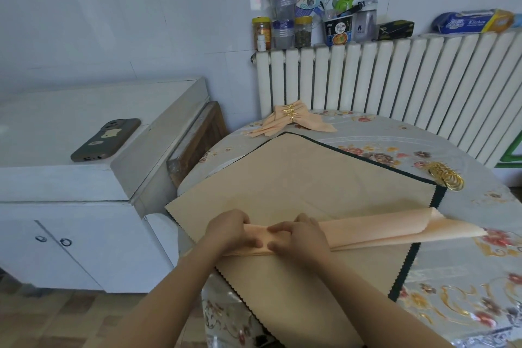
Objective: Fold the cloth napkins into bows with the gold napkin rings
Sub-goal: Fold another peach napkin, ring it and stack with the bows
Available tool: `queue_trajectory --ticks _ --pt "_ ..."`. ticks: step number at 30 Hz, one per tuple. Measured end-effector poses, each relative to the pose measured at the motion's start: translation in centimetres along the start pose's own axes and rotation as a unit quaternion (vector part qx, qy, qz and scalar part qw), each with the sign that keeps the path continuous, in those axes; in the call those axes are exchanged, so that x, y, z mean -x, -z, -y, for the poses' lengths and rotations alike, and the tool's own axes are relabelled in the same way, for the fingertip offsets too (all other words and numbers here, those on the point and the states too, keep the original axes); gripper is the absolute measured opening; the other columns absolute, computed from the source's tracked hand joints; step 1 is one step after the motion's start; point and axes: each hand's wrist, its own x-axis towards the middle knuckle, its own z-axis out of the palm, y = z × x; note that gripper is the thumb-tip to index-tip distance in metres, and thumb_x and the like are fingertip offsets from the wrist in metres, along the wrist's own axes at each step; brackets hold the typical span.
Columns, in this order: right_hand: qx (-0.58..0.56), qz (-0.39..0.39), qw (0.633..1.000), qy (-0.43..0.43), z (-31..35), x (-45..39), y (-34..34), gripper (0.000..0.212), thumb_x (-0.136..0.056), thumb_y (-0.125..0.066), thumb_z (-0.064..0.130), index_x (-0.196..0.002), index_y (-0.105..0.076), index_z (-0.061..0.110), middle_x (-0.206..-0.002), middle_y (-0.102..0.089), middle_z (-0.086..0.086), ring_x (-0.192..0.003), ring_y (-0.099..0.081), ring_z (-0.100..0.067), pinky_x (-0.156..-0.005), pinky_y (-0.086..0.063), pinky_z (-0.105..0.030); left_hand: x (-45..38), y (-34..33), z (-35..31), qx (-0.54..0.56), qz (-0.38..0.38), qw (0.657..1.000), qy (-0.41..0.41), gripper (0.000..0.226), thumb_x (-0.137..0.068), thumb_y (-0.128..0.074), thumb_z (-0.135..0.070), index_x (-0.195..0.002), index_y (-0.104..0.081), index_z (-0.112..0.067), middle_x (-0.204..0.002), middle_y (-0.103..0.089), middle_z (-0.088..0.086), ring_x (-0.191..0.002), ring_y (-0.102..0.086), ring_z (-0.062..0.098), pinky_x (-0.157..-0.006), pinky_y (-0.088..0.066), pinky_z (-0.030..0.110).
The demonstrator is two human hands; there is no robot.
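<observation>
Head view, looking down: two bare hands meet at lower centre of the frame over a peach napkin (pixel 381 232) folded into a long pleated band. Left hand (pixel 231 230) and right hand (pixel 299 234) sit side by side, almost touching, each with fingers curled over the far edge of the band and thumb on the near side, pinching the folds together at its middle. From the grip the band runs right, its loose end fanning open and lifting toward the right edge of the frame; its left end is hidden under the left hand and forearm.

Under the band lies a flat beige cloth (pixel 282 186) with zigzag edges, set cornerwise, over a dark green cloth (pixel 440 195) that shows only as a border. Both rest on a table (pixel 466 277) with a flowered cover.

Gold rings (pixel 447 176) lie in a cluster at right of centre, beyond the green border and well apart from the hands. Finished bows (pixel 293 120), peach with gold rings round their middles, are piled at the table's far edge, above centre.

A phone (pixel 106 140) lies on a white cabinet (pixel 56 172) at left. A radiator (pixel 395 76) spans upper right, with jars (pixel 282 22) and packets along its top.
</observation>
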Motion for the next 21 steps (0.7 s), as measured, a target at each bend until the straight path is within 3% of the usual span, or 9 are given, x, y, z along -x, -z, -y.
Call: queue_trajectory --ticks 4,6,9,11,13,15,18,21 --pt "-0.007 0.008 1.0 -0.001 -0.2 0.0 0.0 0.041 -0.081 -0.062 0.048 -0.121 -0.057 0.046 -0.114 -0.044 -0.001 -0.119 -0.038 -0.022 -0.1 -0.033 -0.027 2.7 -1.2 -1.5 -0.024 -0.083 0.995 -0.042 0.019 -0.083 -0.06 -0.034 -0.095 -0.055 -0.02 -0.103 -0.063 0.004 -0.099 -0.057 0.024 -0.07 -0.038 0.029" --pt "-0.019 0.01 1.0 0.0 -0.4 -0.1 -0.1 0.04 -0.083 -0.06 0.046 -0.122 -0.057 0.045 -0.116 -0.044 -0.002 -0.118 -0.037 -0.022 -0.099 -0.032 -0.026 3.6 -2.1 -2.0 0.018 -0.1 0.993 -0.067 0.018 -0.086 -0.055 -0.034 -0.089 -0.056 -0.016 -0.096 -0.064 0.007 -0.093 -0.058 0.025 -0.068 -0.038 0.031" --pt "-0.034 0.023 0.999 0.012 -0.9 -0.2 -0.2 0.035 -0.089 -0.05 0.041 -0.123 -0.056 0.044 -0.11 -0.045 0.0 -0.116 -0.037 -0.021 -0.099 -0.028 -0.026 4.6 -2.3 -1.9 0.194 -0.047 0.976 -0.086 0.041 -0.088 -0.055 -0.045 -0.063 -0.052 -0.012 -0.065 -0.052 0.011 -0.061 -0.047 0.015 -0.058 -0.031 0.033" --pt "-0.063 0.012 0.998 0.019 -1.2 -0.2 -0.2 0.031 -0.09 -0.05 0.033 -0.117 -0.063 0.039 -0.095 -0.045 0.006 -0.111 -0.043 -0.019 -0.095 -0.031 -0.024 5.0 -1.6 -1.7 0.264 0.019 0.961 -0.076 0.043 -0.094 -0.048 -0.042 -0.059 -0.048 -0.018 -0.06 -0.045 0.005 -0.057 -0.04 0.012 -0.058 -0.029 0.032" --pt "-0.108 -0.011 0.994 0.01 -1.6 0.0 0.1 0.023 -0.087 -0.057 0.027 -0.105 -0.072 0.025 -0.091 -0.049 0.002 -0.103 -0.053 -0.019 -0.088 -0.036 -0.021 4.9 -1.2 -1.3 0.264 0.065 0.958 -0.088 0.028 -0.093 -0.052 -0.034 -0.074 -0.067 -0.021 -0.072 -0.06 0.002 -0.065 -0.051 0.013 -0.064 -0.039 0.03" --pt "-0.123 -0.016 0.992 0.005 -1.7 0.2 0.3 0.021 -0.086 -0.062 0.029 -0.088 -0.074 0.013 -0.092 -0.053 -0.003 -0.093 -0.056 -0.017 -0.077 -0.037 -0.022 4.6 -1.4 -0.7 0.225 0.067 0.964 -0.129 0.017 -0.086 -0.062 -0.031 -0.1 -0.072 -0.028 -0.092 -0.067 -0.003 -0.077 -0.057 0.007 -0.074 -0.047 0.025" --pt "-0.123 -0.023 0.992 0.013 -1.9 0.4 0.1 0.029 -0.083 -0.066 0.038 -0.063 -0.065 0.017 -0.083 -0.054 -0.004 -0.084 -0.054 -0.014 -0.069 -0.033 -0.02 4.4 -2.4 0.0 0.174 0.041 0.972 -0.149 0.046 -0.067 -0.074 -0.046 -0.11 -0.059 -0.037 -0.115 -0.046 -0.008 -0.109 -0.045 0.008 -0.097 -0.04 0.025" --pt "-0.107 -0.012 0.994 0.03 -2.0 1.0 0.1 0.035 -0.078 -0.072 0.04 -0.055 -0.054 0.02 -0.085 -0.052 -0.001 -0.083 -0.051 -0.009 -0.065 -0.034 -0.016 4.9 -3.5 -0.5 0.132 0.007 0.977 -0.169 0.086 -0.052 -0.053 -0.077 -0.127 -0.04 -0.038 -0.14 -0.032 -0.014 -0.131 -0.027 0.009 -0.109 -0.025 0.034"
